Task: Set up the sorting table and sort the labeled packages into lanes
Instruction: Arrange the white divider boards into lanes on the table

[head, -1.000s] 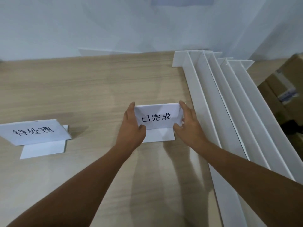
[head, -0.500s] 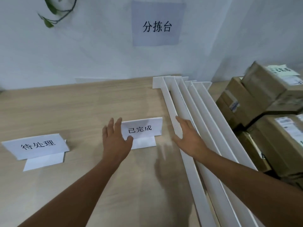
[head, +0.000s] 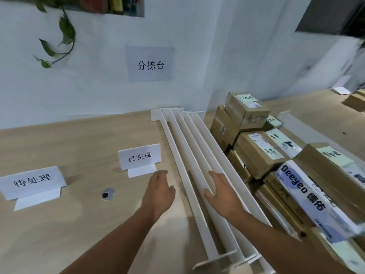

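Wood-grain table (head: 59,139): smooth, flat bed for your lanes. White divider strips (head: 189,147): long, thin, rigid, bunched on edge at right, lanes not yet spread. Labeled packages (head: 262,153): taped cardboard, stacked just beyond strips, unsorted. Folded paper card (head: 139,156) faces you. Your right hand (head: 223,191) over strips, fingers straight, together, holding nothing; left hand (head: 159,191) likewise, near card.

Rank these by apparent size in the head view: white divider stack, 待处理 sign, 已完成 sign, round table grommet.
1. white divider stack
2. 待处理 sign; it is nearer the camera, so its lead over the next is unsure
3. 已完成 sign
4. round table grommet
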Available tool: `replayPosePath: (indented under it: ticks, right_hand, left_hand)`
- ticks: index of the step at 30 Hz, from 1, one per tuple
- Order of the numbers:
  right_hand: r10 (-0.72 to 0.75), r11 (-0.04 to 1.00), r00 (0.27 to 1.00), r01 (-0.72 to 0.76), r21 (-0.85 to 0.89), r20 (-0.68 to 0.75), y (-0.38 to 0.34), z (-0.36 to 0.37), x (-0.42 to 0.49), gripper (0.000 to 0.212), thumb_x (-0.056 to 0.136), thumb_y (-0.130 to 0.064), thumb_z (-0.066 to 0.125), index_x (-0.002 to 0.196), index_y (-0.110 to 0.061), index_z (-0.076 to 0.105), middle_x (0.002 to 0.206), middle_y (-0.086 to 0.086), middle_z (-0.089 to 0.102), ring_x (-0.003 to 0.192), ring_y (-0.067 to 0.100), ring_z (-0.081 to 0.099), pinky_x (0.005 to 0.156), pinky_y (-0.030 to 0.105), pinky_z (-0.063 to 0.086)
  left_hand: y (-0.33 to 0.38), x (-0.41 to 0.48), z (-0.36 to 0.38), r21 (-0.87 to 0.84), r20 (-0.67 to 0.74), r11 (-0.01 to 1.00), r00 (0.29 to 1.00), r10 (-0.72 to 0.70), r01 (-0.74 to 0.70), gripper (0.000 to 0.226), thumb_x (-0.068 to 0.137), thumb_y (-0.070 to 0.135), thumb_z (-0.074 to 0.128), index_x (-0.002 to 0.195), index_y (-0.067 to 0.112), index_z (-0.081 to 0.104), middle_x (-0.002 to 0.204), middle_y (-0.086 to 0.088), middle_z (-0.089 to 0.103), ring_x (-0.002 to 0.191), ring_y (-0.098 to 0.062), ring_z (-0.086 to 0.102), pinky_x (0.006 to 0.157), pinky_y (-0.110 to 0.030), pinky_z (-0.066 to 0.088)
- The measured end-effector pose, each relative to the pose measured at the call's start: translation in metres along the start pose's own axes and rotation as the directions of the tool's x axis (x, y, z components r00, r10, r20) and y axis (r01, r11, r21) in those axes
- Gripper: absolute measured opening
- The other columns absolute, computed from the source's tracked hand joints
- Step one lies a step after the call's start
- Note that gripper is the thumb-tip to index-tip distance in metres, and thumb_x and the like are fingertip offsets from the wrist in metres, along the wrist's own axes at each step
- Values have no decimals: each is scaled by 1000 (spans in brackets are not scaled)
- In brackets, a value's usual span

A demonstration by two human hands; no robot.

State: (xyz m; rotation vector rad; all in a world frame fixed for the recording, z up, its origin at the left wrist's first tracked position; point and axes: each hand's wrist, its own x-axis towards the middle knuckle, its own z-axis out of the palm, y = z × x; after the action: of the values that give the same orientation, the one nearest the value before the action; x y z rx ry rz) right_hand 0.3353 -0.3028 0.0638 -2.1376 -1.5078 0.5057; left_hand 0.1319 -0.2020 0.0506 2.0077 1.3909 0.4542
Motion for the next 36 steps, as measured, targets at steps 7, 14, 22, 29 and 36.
replayPosePath:
  ticks: [7, 14, 22, 29, 36]
  right_hand:
    - [192, 978, 980, -187, -96, 51, 46, 13, 19, 47, 97, -37, 58, 137, -19, 42, 129, 6, 46, 107, 27, 60, 81, 32, 47]
    - [249, 954, 951, -208, -214, 185, 75, 40, 43, 31, 94, -46, 63, 112, -21, 65, 103, -2, 69, 93, 17, 67, 75, 28, 53]
    - [150, 972, 965, -104, -211, 217, 73, 32, 48, 23, 102, -17, 47, 117, -17, 64, 111, 3, 70, 101, 20, 69, 87, 34, 58]
    - [44, 987, 981, -13, -163, 190, 25, 12, 45, 16, 97, -21, 47, 97, -11, 59, 90, 4, 66, 78, 22, 61, 58, 30, 42]
    - [35, 993, 989, -18, -116, 145, 0, 27, 38, 19, 93, -21, 48, 74, -18, 43, 77, 2, 57, 70, 23, 58, 59, 31, 46]
  left_hand:
    - [44, 0, 83, -2, 127, 979, 971, -201, 203, 52, 99, 39, 54, 141, 11, 42, 137, -7, 49, 125, -28, 56, 97, -34, 43]
    - [52, 15, 133, 148, 202, 901, 879, -432, 409, 51, 94, 43, 58, 130, 11, 39, 127, -10, 60, 115, -30, 62, 86, -33, 48]
    - [64, 27, 100, 222, 12, 884, 906, -424, 411, 17, 100, 21, 42, 114, 12, 44, 114, -9, 66, 105, -29, 65, 74, -32, 42]
    - [60, -1, 13, 249, -203, 861, 894, -400, 443, 5, 98, 14, 37, 102, 14, 35, 95, -6, 62, 88, -34, 65, 68, -39, 46]
    - [0, -43, -44, 203, -362, 849, 843, -398, 487, 6, 99, 18, 39, 97, 14, 36, 78, 1, 49, 68, -24, 51, 59, -37, 34]
